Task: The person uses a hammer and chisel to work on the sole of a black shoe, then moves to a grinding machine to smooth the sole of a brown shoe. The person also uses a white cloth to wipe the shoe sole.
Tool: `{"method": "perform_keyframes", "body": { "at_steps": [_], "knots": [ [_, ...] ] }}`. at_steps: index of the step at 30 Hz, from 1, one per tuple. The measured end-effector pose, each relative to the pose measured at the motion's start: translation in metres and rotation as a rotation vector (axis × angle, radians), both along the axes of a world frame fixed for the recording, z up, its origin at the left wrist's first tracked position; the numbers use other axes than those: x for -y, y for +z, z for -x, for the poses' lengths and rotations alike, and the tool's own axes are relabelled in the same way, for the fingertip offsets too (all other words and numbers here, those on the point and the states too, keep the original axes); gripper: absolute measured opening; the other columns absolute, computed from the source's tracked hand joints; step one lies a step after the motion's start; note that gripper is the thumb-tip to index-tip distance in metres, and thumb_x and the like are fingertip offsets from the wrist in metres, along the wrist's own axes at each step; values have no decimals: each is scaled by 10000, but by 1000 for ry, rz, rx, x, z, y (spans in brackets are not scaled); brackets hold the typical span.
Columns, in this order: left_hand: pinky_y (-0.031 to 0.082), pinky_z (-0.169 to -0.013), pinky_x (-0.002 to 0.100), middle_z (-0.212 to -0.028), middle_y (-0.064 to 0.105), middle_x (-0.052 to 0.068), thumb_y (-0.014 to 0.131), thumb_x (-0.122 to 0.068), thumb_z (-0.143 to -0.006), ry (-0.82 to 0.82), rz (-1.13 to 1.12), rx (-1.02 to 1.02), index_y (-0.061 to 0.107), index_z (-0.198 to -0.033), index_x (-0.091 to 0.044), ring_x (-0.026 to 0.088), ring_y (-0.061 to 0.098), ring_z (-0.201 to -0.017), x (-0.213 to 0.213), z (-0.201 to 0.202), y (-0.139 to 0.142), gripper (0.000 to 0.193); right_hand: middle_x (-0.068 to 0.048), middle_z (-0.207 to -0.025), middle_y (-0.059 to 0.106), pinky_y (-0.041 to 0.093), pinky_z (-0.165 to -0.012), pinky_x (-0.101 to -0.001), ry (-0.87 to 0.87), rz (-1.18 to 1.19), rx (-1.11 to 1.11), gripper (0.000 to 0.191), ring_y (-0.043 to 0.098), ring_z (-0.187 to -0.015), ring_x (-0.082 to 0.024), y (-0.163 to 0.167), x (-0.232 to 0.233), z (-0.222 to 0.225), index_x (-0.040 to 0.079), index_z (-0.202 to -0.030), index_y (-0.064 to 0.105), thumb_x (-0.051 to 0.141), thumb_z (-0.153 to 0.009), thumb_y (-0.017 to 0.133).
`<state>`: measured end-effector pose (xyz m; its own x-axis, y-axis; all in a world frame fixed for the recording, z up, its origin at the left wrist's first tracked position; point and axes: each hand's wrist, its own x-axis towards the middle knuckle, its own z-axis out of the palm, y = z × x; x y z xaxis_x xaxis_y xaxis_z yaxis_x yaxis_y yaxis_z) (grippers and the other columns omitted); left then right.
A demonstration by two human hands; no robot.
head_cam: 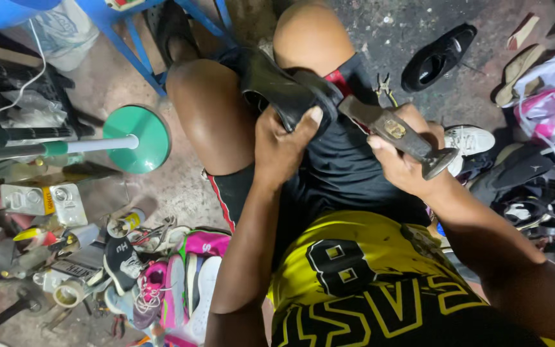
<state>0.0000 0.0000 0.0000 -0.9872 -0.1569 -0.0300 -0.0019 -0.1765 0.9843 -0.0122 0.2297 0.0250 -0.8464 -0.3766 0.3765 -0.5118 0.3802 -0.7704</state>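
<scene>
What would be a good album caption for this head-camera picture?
Seated among scattered shoes, a person steadies a black shoe on the lap with the left hand while the right hand holds a hammer.

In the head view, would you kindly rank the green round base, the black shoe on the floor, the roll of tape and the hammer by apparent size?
1. Green round base
2. Hammer, nearer the camera, so unsure against the base
3. Black shoe
4. Roll of tape

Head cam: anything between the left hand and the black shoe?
Nothing. In the head view the left hand grips the black shoe directly, thumb pressed on its heel.
</scene>
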Motion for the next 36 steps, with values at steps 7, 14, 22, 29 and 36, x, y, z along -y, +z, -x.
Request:
{"method": "perform_keyframes", "body": {
  "at_steps": [7, 14, 22, 29, 36],
  "knots": [
    [529, -853, 251, -1004, 696, -18, 731, -137, -1003, -31, 34, 31, 693, -1101, -8, 69, 614, -913, -19, -12, 1, 165, -147, -928, 613, 466, -613, -385, 38, -171, -117, 136, 619, -745, -286, 1, -12, 5, -6, -1021, 621, 86, -1015, 722],
    [539, -830, 247, -991, 700, -28, 730, -164, -1004, -73, 27, 68, 690, -1089, -9, 61, 613, -890, -23, -18, -2, 181, -106, -954, 649, 505, -604, -319, 97, -33, 75, 137, 647, -673, -224, 8, -14, 5, -18, -1084, 597, 81, -1070, 690],
    [545, -836, 256, -987, 691, -42, 736, -132, -994, -61, 21, 61, 694, -1055, -21, 57, 608, -905, -38, -33, -5, 133, -139, -966, 646, 513, -645, -402, 109, -296, -283, 144, 670, -745, -326, 14, -17, -6, 6, -1116, 633, 33, -999, 712],
    [544, -797, 274, -903, 672, -5, 748, -132, -986, -76, 171, -27, 683, -1010, -35, 73, 586, -859, -38, -25, 10, 120, -127, -1093, 688, 508, -720, -388, 172, -359, -355, 227, 694, -860, -274, 20, -4, 10, 81, -1236, 668, 60, -1012, 696],
    [558, -794, 284, -880, 686, 14, 737, -125, -967, -45, 249, -86, 698, -993, -45, 91, 638, -797, -36, -25, 14, 93, -141, -1001, 696, 544, -685, -312, 184, 37, 166, 151, 684, -844, -190, 52, 1, 6, 2, -1166, 583, 107, -1072, 640]
  ]
}}
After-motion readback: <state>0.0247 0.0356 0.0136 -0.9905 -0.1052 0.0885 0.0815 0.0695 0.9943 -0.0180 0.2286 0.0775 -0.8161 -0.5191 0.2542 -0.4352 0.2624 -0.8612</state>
